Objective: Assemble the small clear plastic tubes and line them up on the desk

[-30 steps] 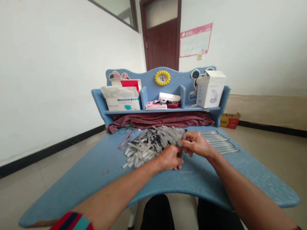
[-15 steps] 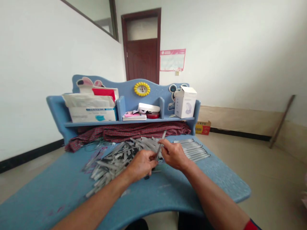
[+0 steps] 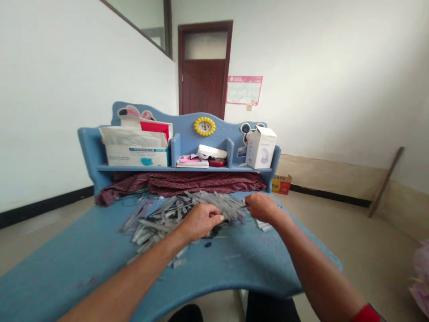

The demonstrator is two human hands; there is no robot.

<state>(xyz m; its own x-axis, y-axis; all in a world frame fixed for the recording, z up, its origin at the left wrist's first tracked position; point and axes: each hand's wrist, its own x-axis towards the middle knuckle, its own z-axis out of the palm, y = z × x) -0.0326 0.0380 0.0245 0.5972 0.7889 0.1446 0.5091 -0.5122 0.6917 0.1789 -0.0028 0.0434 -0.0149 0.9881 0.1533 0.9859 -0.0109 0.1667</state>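
Observation:
A heap of thin grey, see-through strips [image 3: 150,228] with dark bits among them lies on the blue desk [image 3: 234,268]. My left hand [image 3: 201,220] rests at the heap's near right edge, thumb and fingers closed together; whatever they pinch is hidden. Further right, my right hand [image 3: 263,207] is closed above a row of strips [image 3: 263,225] that it mostly covers. Something thin and dark shows at its fingertips, too blurred to name. A small black piece [image 3: 208,244] lies on the desk just below my left hand.
Behind the heap, a red checked cloth [image 3: 201,183] lies under the desk's shelf [image 3: 150,169]. On the shelf stand a mask box [image 3: 134,154], some booklets [image 3: 192,163], a red round tin [image 3: 217,163] and a white box [image 3: 261,150]. A yellow flower-shaped clock [image 3: 204,127] sits above.
My hands have parted. The right has moved right from the grey strip they both held to over the row; the left stays by the heap. The view has shifted slightly.

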